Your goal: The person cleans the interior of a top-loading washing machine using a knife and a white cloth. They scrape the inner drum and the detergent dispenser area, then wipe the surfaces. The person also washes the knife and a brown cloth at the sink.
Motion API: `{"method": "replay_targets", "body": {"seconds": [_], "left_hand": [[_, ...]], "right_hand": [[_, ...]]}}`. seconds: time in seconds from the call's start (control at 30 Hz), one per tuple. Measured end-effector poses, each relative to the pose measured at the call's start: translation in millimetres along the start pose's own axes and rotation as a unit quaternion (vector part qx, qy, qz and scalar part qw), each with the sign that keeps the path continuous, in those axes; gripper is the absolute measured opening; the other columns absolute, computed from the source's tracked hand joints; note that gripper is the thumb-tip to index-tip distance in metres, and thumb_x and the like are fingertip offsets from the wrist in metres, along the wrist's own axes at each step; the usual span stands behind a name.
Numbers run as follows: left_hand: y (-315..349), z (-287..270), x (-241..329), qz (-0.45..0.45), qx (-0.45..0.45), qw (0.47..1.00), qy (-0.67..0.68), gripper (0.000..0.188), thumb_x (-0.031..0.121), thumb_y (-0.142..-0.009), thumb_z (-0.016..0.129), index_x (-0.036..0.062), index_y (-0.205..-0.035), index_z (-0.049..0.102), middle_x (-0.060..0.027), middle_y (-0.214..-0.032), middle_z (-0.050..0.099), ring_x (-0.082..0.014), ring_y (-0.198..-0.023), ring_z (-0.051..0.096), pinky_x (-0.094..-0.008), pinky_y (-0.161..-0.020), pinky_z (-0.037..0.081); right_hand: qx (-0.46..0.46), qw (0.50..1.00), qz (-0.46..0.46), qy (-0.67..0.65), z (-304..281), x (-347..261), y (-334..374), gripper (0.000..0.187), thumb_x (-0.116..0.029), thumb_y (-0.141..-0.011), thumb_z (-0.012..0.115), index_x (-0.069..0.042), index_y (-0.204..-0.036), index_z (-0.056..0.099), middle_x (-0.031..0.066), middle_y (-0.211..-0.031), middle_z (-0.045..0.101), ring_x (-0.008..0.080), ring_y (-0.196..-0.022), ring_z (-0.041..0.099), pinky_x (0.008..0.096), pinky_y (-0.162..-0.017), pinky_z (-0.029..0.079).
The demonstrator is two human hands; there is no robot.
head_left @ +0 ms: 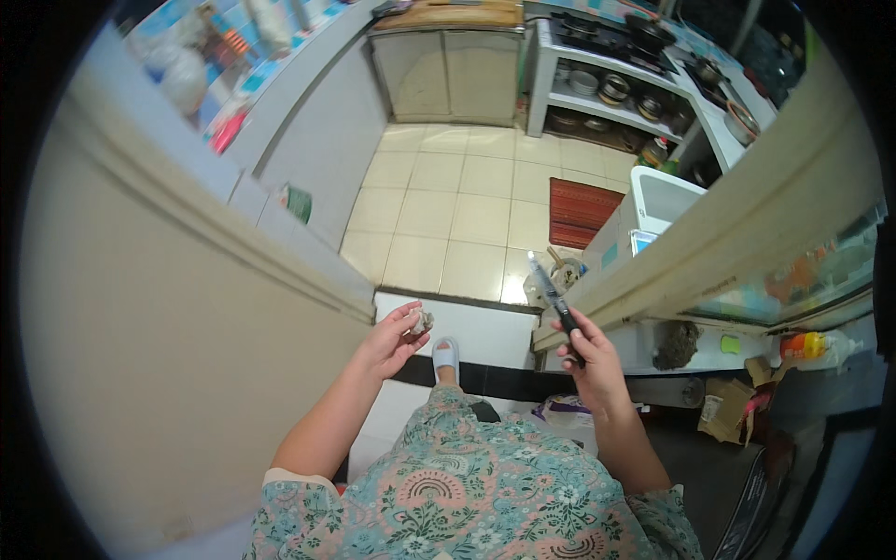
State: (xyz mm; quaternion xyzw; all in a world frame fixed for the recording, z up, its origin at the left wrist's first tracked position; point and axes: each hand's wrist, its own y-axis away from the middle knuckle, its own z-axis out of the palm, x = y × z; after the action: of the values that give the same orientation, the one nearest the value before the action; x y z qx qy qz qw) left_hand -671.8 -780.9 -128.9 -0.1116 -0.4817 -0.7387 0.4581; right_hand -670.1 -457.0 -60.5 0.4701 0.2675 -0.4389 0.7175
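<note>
My left hand (389, 340) is closed around a small whitish lump (422, 323) that looks like a garlic bulb. It is held in front of my body, above the white door sill. In my right hand (595, 357) is a knife (551, 291) with a black handle. The fingers wrap round the handle, and the blade points up and away toward the kitchen floor. The two hands are well apart, and the knife does not touch the lump.
I stand at a doorway with a white sill (467, 327), one slippered foot (446, 359) on it. Door frames flank both sides. Beyond lie a tiled floor (455, 210), a red mat (581, 213), a white bin (660, 196) and a stove (607, 45). A cardboard box (726, 411) sits at right.
</note>
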Motion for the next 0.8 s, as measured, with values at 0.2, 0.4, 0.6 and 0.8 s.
{"method": "replay_targets", "body": {"seconds": [0.2,0.4,0.6,0.8], "left_hand": [[-154,31,63,-0.101,-0.033,0.985,-0.136,0.03,0.019,-0.092,0.051,0.0076,-0.119,0.048,-0.0047,-0.109,0.055,-0.0144,-0.097,0.055,-0.0285,-0.086,0.048],[-287,160,33,-0.199,-0.147,0.923,-0.295,0.046,0.031,-0.089,0.055,0.0023,-0.124,0.045,-0.0116,-0.116,0.051,-0.0178,-0.104,0.052,-0.0286,-0.087,0.045],[-334,206,11,-0.036,-0.126,0.851,-0.508,0.05,0.035,-0.089,0.051,0.0003,-0.124,0.045,-0.0136,-0.117,0.049,-0.0206,-0.107,0.05,-0.0319,-0.086,0.045],[-384,208,92,-0.148,-0.144,0.926,-0.317,0.024,0.029,-0.089,0.055,0.007,-0.097,0.052,-0.0028,-0.088,0.054,-0.011,-0.079,0.053,-0.0249,-0.067,0.047]], "right_hand": [[0.133,0.984,-0.115,-0.033,29,-49,-67,0.041,-0.007,-0.093,0.043,-0.004,-0.134,0.037,0.0092,-0.118,0.054,0.0068,-0.075,0.053,0.0175,-0.06,0.042],[0.247,0.956,-0.147,-0.058,34,-76,-117,0.042,-0.005,-0.092,0.044,-0.003,-0.134,0.037,0.0103,-0.119,0.053,0.0067,-0.077,0.053,0.0176,-0.061,0.043],[0.303,0.934,-0.159,-0.102,6,-102,-177,0.042,-0.005,-0.092,0.045,-0.004,-0.133,0.039,0.0079,-0.118,0.054,0.007,-0.078,0.053,0.018,-0.063,0.044],[0.284,0.939,-0.138,-0.138,-10,-123,-244,0.041,-0.01,-0.091,0.051,-0.007,-0.131,0.042,0.0042,-0.119,0.054,0.0065,-0.082,0.054,0.0203,-0.07,0.045]]}}
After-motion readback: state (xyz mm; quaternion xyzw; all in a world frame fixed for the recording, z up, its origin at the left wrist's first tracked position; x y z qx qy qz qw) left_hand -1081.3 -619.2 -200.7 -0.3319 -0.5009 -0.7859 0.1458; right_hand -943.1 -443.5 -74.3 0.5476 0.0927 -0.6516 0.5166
